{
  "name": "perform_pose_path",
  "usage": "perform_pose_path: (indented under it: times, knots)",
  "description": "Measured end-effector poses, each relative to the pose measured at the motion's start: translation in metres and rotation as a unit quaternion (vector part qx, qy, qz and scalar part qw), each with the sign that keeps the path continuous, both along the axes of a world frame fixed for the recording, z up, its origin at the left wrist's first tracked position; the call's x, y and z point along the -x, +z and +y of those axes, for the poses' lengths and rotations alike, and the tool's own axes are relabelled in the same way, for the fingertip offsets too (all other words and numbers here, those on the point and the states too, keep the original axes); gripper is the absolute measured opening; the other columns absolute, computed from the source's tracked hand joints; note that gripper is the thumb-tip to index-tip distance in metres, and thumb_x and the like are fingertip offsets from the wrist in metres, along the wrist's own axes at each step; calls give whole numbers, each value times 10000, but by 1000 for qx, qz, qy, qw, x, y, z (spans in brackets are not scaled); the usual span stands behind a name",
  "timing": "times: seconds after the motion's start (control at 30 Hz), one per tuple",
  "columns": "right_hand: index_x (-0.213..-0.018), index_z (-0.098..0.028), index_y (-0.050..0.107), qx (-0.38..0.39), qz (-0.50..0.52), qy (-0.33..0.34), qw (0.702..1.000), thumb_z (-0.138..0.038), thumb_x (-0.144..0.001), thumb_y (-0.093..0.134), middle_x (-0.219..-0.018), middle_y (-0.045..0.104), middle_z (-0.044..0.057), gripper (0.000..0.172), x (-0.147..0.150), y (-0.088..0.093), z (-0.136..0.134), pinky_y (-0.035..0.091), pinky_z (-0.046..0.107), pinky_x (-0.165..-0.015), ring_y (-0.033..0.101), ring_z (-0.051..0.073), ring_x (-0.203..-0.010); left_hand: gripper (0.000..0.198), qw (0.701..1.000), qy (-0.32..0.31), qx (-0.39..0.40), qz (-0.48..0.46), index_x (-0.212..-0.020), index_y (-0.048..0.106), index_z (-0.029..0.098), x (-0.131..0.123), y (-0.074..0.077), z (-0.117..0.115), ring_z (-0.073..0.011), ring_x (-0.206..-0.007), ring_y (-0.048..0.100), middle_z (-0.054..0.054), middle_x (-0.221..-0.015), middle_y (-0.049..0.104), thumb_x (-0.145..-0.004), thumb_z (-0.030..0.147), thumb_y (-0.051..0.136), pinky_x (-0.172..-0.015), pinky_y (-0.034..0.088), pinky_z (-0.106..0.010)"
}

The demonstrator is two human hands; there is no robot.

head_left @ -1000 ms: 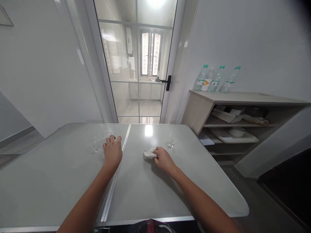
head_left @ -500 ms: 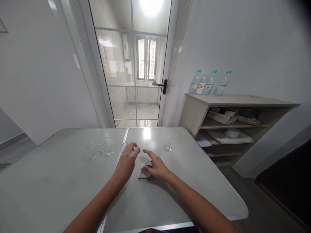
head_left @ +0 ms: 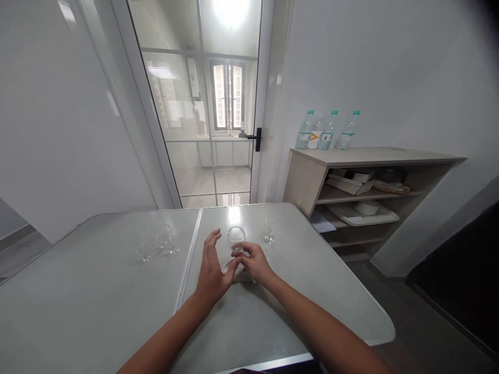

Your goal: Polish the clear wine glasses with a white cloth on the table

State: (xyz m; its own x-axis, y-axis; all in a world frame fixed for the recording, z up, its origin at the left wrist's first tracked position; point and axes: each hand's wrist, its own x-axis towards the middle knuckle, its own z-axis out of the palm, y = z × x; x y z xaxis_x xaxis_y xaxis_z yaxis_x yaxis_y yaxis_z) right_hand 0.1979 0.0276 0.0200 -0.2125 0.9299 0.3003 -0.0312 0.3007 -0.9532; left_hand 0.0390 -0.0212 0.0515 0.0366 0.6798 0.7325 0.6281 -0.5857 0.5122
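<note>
A clear stemmed glass (head_left: 236,235) is in front of my hands, its round rim facing up and tilted towards me. My right hand (head_left: 255,262) is closed, with thumb and fingertips pinched at the lower part of the glass. My left hand (head_left: 213,270) is open beside it, fingers raised and apart, its thumb reaching across to the right fingertips. A white cloth (head_left: 245,276) lies under and between both hands, mostly hidden by them. The foot of the glass is hidden behind the fingers.
Another stemmed glass (head_left: 269,235) stands to the right on the grey table (head_left: 117,301). Several clear glasses (head_left: 167,244) are at the left, beyond the table seam. Plastic bottles (head_left: 326,132) stand on a shelf unit (head_left: 374,156) at the right. Behind is a glass door (head_left: 230,176).
The glass has come from beside the left hand, near the seam, to between both hands. The right hand has gone from the cloth to the glass; the left hand has opened.
</note>
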Motion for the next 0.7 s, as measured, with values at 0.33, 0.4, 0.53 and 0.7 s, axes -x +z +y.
perform_pose_path:
  times: [0.33,0.4,0.53,0.7]
  knots:
    - [-1157,-212,721,-25,-138,-14,990,-203,-786,659,-1156,639,74,376,3,5,-7,493,327,-947,624,220,-1081,382,964,-103,165,-182,-1222,592,203,1,-31,21,-286,-1284,585,-142,-1323,619,-958,479,584,-1075,476,-456]
    - [-1210,-218,683,19,-201,5,979,-184,-746,665,-1153,616,66,465,-3,4,-4,492,312,-908,621,212,-1048,368,962,-65,154,-214,-1193,574,200,6,-32,25,-272,-1246,612,-140,-1279,625,-966,491,570,-1038,499,-441]
    - [-1072,-205,699,-4,-337,85,938,-162,-677,693,-1035,656,37,398,-17,5,-1,455,276,-809,613,207,-933,449,953,-28,166,-251,-1280,464,211,15,-29,32,-195,-886,709,-87,-1105,649,-958,499,584,-846,568,-378]
    - [-751,-181,607,-12,-314,-61,947,-97,-741,533,-752,631,10,112,-21,9,5,379,250,-674,584,178,-759,438,983,20,137,-117,-1294,464,198,22,-26,37,-204,-850,682,-75,-1035,656,-969,474,566,-801,547,-358]
